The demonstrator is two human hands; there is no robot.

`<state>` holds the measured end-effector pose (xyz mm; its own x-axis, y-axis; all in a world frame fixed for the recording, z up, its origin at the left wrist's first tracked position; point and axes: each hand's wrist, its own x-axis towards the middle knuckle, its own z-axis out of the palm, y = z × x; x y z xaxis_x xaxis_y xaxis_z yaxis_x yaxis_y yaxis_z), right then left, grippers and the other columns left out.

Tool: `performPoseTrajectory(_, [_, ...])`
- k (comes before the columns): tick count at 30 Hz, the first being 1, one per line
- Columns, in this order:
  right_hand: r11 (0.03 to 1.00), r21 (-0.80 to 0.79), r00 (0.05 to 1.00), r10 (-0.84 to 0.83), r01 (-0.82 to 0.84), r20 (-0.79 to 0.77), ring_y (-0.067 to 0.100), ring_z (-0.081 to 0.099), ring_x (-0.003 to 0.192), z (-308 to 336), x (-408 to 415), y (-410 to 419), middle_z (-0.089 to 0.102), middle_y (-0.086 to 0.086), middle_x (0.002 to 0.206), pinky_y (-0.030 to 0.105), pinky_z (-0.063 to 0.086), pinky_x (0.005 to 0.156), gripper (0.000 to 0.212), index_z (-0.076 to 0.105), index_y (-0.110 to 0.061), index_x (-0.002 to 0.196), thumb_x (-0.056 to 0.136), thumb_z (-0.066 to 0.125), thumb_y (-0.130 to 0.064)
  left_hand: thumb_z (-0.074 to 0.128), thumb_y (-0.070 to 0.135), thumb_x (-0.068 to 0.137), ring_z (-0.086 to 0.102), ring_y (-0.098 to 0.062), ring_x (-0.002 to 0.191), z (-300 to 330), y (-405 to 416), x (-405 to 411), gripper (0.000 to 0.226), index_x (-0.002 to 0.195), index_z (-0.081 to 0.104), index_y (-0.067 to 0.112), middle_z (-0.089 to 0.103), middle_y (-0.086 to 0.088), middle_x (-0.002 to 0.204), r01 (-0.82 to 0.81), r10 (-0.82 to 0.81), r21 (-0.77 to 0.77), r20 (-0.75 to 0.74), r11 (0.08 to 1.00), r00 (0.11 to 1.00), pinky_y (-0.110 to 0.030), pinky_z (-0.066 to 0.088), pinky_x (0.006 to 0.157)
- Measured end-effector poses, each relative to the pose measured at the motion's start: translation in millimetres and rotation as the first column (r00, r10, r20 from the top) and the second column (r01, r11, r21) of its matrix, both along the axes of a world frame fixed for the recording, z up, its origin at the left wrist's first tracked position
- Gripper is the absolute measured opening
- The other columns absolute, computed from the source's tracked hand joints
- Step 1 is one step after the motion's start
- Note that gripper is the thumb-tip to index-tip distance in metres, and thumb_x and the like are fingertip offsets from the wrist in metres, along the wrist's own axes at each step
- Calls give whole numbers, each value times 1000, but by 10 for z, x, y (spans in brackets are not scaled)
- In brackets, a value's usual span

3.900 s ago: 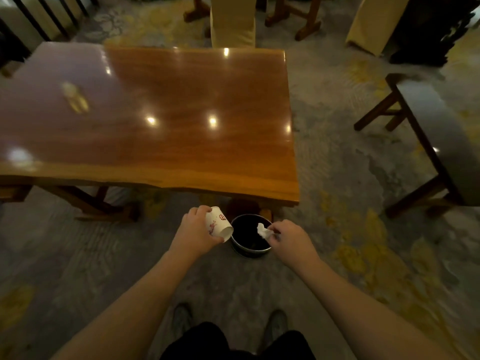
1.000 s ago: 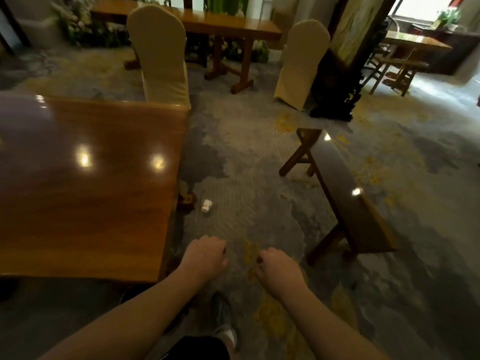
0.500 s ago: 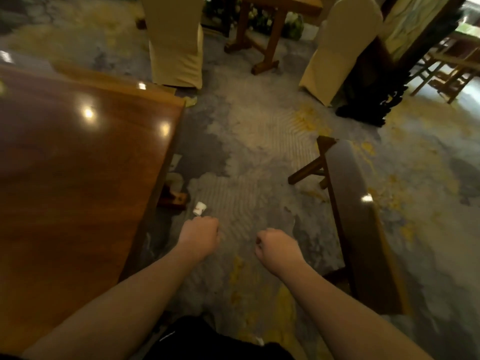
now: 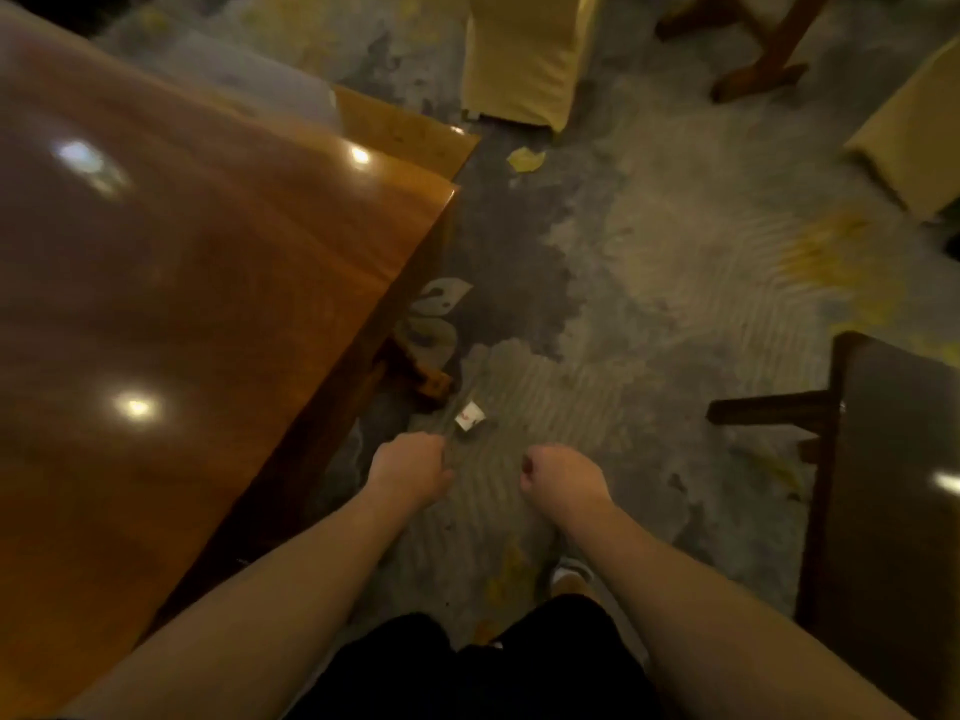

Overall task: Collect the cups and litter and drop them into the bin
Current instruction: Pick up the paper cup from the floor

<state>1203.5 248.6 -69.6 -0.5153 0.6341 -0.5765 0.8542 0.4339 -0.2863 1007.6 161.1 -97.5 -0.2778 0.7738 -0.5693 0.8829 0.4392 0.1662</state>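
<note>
A small white paper cup (image 4: 469,417) with a red mark lies on its side on the carpet, just off the table's corner foot. My left hand (image 4: 410,469) hangs a short way below and left of the cup, fingers curled shut, nothing in it. My right hand (image 4: 563,474) is a loose fist to the right of the cup, also holding nothing. Farther off, a yellowish scrap of litter (image 4: 525,159) lies on the carpet near a covered chair. The bin is out of view.
A glossy wooden table (image 4: 182,304) fills the left side, its foot (image 4: 423,379) close to the cup. A dark bench (image 4: 893,491) stands at the right. Yellow-covered chairs (image 4: 524,54) stand at the back. Patterned carpet (image 4: 649,314) runs between table and bench.
I have walked forward along the table's side and tilted my view down. The cup on the floor is now much closer to my hands. Both hands stay closed and hold nothing.
</note>
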Motion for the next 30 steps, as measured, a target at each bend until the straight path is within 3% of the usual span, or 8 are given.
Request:
performPoseTrajectory(6, [989,-112,994,105,-99,45,30,64,99,-609,139,966,68,9,109,41,55,81,21,65,-18,103,96,49,-27,58,46,88,58,-15,82,-446,780,199,20,95,61,27,63,3,93,-164,180,-159,94,974,979,-34,50,69])
performPoseTrajectory(11, [985,-167,995,61,-47,78,31,65,101,-1337,144,1452,68,9,110,37,48,73,18,67,-16,103,94,53,-24,63,48,85,62,-23,92,-1107,1417,245,18,86,60,30,67,-2,98,-243,272,-184,156,953,950,-34,48,76])
performPoseTrajectory(15, [976,-212,995,-28,49,99,31,66,98,-2187,33,1669,69,10,109,35,45,69,18,67,-13,103,96,52,-20,64,43,86,60,-27,102,-2013,1785,110,21,97,65,25,67,-7,111,-264,315,-254,187,930,930,-32,41,79])
performPoseTrajectory(20, [959,-241,986,-128,152,110,34,65,102,-3480,-170,1702,68,14,113,33,41,71,21,67,-11,106,99,51,-23,59,52,87,54,-34,113,-3372,1924,-199,51,126,59,20,57,-13,128,-191,240,-302,135,934,961,-42,44,89])
performPoseTrajectory(24, [947,-264,980,-152,182,129,34,64,108,-4366,-262,1659,67,16,120,34,46,77,25,66,-10,114,97,51,-22,62,56,83,41,-35,125,-4215,1964,-385,71,141,39,24,42,-10,142,-144,163,-307,35,941,986,-50,42,91])
performPoseTrajectory(30, [930,-331,979,-105,158,172,40,49,129,-5505,-385,1552,48,19,143,49,47,101,58,38,-11,146,94,56,-27,75,47,77,37,-35,130,-5282,2058,-581,90,146,25,22,35,-12,146,-154,155,-237,-15,959,988,-55,39,96])
